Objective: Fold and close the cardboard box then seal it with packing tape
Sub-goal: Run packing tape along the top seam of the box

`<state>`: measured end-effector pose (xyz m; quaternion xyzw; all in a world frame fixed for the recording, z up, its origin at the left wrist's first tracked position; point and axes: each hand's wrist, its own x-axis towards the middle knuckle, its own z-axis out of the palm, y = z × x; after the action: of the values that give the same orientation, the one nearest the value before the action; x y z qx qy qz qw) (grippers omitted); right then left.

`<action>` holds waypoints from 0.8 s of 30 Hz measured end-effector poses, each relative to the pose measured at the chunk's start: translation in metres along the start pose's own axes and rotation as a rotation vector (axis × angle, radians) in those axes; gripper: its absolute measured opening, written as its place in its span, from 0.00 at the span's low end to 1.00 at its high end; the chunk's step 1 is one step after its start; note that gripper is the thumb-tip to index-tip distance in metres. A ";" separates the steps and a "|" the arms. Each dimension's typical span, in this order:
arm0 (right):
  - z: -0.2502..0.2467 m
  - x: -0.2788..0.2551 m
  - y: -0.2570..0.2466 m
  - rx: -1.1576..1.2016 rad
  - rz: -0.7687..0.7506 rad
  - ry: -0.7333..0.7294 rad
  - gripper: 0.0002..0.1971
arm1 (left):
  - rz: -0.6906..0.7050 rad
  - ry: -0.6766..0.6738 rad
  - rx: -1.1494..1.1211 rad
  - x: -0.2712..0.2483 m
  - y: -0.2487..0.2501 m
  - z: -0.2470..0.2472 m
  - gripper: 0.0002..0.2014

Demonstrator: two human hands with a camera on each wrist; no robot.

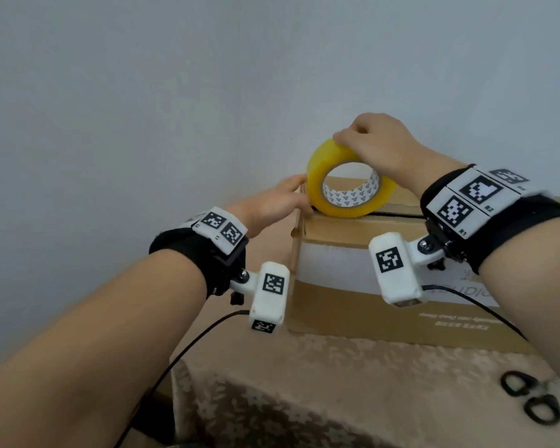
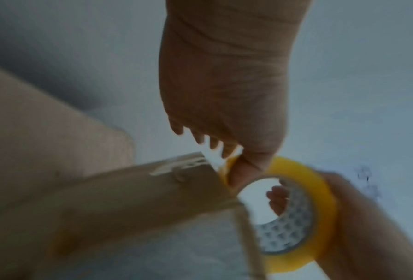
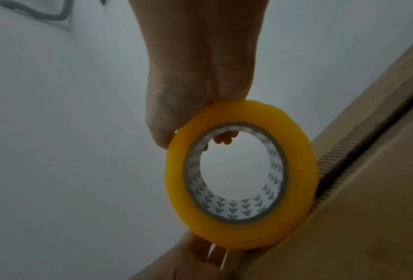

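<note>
A brown cardboard box [image 1: 337, 302] stands on the table, its top flaps folded down with a dark seam [image 1: 398, 215] between them. A yellow tape roll [image 1: 316, 189] stands on edge at the left end of that seam. My right hand [image 1: 375, 140] grips the roll from above, fingers curled over its top; the right wrist view shows the roll [image 3: 176, 170] touching the box [image 3: 368, 217]. My left hand [image 1: 272, 205] lies against the box's left end, fingers straight, thumb pressing at the corner beside the roll [image 2: 320, 189]. The tape's free end is not visible.
Black-handled scissors [image 1: 530, 402] lie on the beige patterned tablecloth [image 1: 304, 383] at the near right. A plain wall rises close behind the box. The table's left edge drops off just left of the box. Black cables hang from both wrist cameras.
</note>
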<state>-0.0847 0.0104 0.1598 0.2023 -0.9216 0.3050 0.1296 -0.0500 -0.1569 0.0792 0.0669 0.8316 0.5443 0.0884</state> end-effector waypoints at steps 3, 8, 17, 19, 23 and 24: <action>0.003 -0.003 0.014 0.165 0.099 -0.007 0.28 | 0.067 -0.109 0.099 0.005 -0.001 0.002 0.29; 0.006 0.005 0.010 0.174 0.121 0.019 0.26 | 0.071 -0.133 0.118 0.015 -0.004 0.002 0.29; -0.048 0.004 0.021 -0.458 0.087 -0.080 0.26 | -0.015 -0.161 0.255 0.022 -0.007 -0.003 0.38; -0.046 -0.002 0.034 -0.501 0.101 -0.113 0.25 | -0.019 -0.169 0.322 0.018 -0.002 0.000 0.40; -0.043 -0.003 0.033 -0.491 0.086 -0.099 0.22 | -0.012 -0.169 0.649 0.010 0.016 0.004 0.37; -0.043 -0.004 0.032 -0.492 0.091 -0.098 0.22 | -0.017 -0.153 0.801 0.008 0.020 0.003 0.36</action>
<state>-0.0907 0.0621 0.1757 0.1376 -0.9813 0.0669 0.1165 -0.0568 -0.1442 0.0956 0.1294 0.9693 0.1702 0.1216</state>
